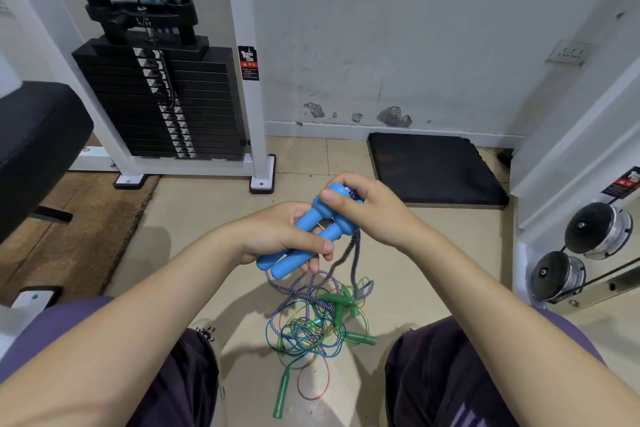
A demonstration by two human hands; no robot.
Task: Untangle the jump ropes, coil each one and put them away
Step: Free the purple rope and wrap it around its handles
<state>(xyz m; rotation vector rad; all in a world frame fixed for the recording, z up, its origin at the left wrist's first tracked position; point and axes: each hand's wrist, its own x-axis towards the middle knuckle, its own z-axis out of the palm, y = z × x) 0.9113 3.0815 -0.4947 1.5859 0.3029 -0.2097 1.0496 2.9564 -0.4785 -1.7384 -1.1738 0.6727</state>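
My left hand point(282, 236) is gripping both blue handles point(304, 246) side by side; my right hand point(367, 210) is pinching their tops, seemingly around purple cord point(355, 253) trailing into the tangled ropes point(311, 326) on the floor point(207, 218).

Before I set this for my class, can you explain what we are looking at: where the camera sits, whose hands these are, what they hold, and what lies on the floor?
The camera is worn on a person's head and looks down at their own arms. The left hand grips two blue handles side by side; the right hand holds their upper ends. A purple braided rope hangs from them into a tangle of thin green and clear ropes with green handles on the tiled floor, between the person's knees. Behind stand a weight stack and a black mat.
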